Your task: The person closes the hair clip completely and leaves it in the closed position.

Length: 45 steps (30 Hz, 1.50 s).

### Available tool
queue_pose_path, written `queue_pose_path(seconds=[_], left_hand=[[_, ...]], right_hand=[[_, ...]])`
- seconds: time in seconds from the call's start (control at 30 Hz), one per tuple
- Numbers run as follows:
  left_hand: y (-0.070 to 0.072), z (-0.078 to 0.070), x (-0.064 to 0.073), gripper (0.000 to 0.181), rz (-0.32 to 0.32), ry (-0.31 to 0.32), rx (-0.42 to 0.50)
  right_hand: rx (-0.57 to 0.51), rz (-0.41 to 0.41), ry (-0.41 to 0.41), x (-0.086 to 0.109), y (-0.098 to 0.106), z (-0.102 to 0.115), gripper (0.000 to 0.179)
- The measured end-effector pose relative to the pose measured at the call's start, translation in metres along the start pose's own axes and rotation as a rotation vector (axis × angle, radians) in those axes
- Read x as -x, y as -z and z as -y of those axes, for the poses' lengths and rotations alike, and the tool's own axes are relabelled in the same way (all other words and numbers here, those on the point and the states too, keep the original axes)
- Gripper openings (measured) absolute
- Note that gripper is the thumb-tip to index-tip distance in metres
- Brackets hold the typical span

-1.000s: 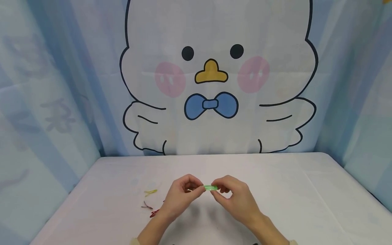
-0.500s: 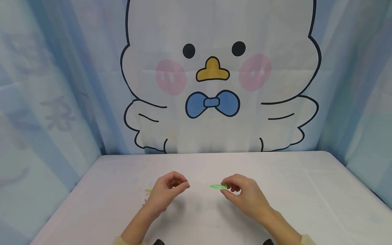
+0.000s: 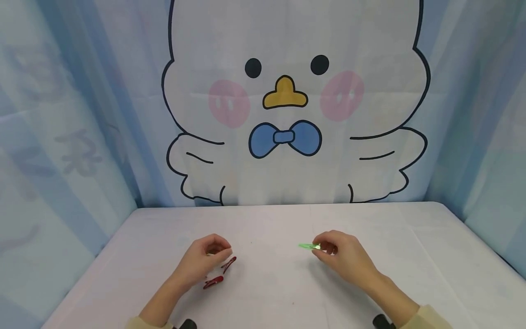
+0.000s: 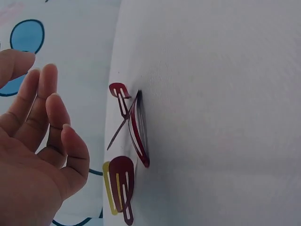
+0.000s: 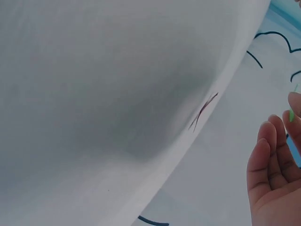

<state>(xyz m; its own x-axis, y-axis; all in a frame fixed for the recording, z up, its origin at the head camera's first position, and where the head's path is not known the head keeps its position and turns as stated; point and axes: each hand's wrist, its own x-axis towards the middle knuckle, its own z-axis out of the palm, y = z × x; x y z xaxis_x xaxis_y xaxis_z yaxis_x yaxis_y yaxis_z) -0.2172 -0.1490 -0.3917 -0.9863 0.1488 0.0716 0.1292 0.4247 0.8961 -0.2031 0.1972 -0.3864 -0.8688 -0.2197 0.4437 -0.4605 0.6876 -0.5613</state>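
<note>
My right hand [image 3: 345, 257] pinches a bright green snap hair clip [image 3: 307, 246] by one end, between thumb and fingertips above the table. Its free end points left; in the right wrist view only a sliver of the green clip [image 5: 291, 116] shows past the fingers. Over the left side of the table is my left hand [image 3: 202, 259], fingers loosely bent and nothing held. Just beside it lie dark red hair clips, one [image 3: 213, 282] nearer me and one [image 3: 229, 264] farther right. The left wrist view also shows a yellow clip [image 4: 109, 188] partly behind a dark red clip [image 4: 121, 183].
The table [image 3: 267, 292] has a pale cloth over it. Behind it hangs a curtain [image 3: 283, 178] with a cartoon bird, and blue drapes [image 3: 61, 160] stand at the sides.
My left hand has let go of the green clip and moved left toward the red clips. My right hand has drawn the green clip off to the right.
</note>
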Motion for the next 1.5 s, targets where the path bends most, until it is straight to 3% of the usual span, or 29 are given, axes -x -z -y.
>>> queue_pose_path(seconds=[0.2, 0.67, 0.97, 1.2, 1.5], left_hand=[[0.011, 0.005, 0.003, 0.010, -0.019, 0.025, -0.029], [0.036, 0.022, 0.016, 0.012, -0.048, 0.115, -0.189], [0.055, 0.034, 0.019, 0.024, 0.073, 0.111, -0.221], [0.065, 0.041, 0.019, 0.029, 0.212, 0.038, -0.213], [0.072, 0.042, 0.017, 0.027, 0.277, 0.027, -0.253]], right_hand=[[0.034, 0.036, -0.049, -0.001, 0.006, -0.008, 0.017], [0.088, 0.165, -0.112, -0.005, 0.012, -0.028, 0.009], [0.074, 0.248, -0.147, -0.007, 0.013, -0.037, 0.011], [0.078, 0.289, -0.170, -0.008, 0.007, -0.040, 0.012], [0.095, 0.304, -0.191, -0.011, 0.006, -0.040, 0.012]])
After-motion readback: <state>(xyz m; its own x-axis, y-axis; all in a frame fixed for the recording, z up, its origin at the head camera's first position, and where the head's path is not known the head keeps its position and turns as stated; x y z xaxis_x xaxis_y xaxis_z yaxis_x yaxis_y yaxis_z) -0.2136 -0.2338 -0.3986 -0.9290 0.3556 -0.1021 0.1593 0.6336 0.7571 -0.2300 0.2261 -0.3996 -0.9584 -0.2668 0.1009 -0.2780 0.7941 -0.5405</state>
